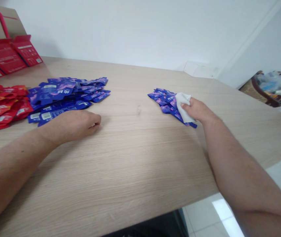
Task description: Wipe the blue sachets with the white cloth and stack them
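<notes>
Across the wooden bench (135, 164), a broad heap of blue foil sachets (66, 93) lies just beyond the left hand (73, 126), its long axis running sideways, the fingers (94, 123) loosely curled on nothing. The right hand (196, 110) sits on a smaller blue sachet pile (163, 103), fingers closed around a white cloth (183, 107)

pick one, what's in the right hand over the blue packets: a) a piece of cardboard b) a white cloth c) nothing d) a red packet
b, the right hand grips a white cloth, which bunches out between the fingers and thumb, over the small blue packets.
</notes>
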`<action>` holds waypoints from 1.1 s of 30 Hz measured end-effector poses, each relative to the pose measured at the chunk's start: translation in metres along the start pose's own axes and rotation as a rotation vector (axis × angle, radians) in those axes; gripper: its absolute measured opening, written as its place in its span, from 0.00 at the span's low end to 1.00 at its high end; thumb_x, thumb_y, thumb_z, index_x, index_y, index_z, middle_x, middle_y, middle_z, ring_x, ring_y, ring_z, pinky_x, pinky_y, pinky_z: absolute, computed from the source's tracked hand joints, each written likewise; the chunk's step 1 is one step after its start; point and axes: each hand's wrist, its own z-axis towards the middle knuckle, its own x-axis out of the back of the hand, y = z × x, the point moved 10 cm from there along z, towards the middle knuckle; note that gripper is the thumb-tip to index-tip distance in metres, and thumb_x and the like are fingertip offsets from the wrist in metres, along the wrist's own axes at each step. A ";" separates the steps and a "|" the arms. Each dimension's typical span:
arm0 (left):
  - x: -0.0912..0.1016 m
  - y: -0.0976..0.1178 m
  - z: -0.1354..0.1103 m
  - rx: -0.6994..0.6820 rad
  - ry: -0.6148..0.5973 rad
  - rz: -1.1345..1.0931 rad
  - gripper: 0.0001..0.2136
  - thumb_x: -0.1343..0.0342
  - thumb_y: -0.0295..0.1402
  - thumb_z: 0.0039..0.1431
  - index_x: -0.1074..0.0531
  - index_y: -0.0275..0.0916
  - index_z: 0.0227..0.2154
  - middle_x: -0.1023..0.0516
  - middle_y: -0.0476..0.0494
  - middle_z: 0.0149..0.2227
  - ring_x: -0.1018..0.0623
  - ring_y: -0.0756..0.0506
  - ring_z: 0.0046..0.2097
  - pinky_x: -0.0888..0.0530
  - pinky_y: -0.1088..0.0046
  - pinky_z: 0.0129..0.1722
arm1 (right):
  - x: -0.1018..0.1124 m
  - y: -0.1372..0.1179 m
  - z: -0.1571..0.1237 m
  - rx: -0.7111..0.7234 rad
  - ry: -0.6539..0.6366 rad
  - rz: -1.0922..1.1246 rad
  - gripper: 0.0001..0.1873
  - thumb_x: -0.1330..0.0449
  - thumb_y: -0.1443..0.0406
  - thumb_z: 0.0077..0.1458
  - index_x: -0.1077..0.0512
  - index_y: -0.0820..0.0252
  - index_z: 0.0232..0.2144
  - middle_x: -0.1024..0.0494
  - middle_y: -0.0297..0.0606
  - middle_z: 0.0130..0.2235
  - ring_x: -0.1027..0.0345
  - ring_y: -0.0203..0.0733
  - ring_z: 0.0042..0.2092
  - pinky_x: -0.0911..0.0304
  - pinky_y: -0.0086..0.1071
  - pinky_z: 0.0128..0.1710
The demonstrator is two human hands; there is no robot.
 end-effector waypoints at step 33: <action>-0.003 0.022 0.000 -0.045 -0.037 -0.007 0.16 0.56 0.44 0.63 0.27 0.42 0.31 0.23 0.42 0.30 0.27 0.44 0.30 0.40 0.69 0.30 | -0.045 -0.113 -0.059 0.368 -0.389 0.087 0.17 0.43 0.53 0.59 0.25 0.56 0.42 0.19 0.39 0.40 0.27 0.46 0.38 0.35 0.33 0.36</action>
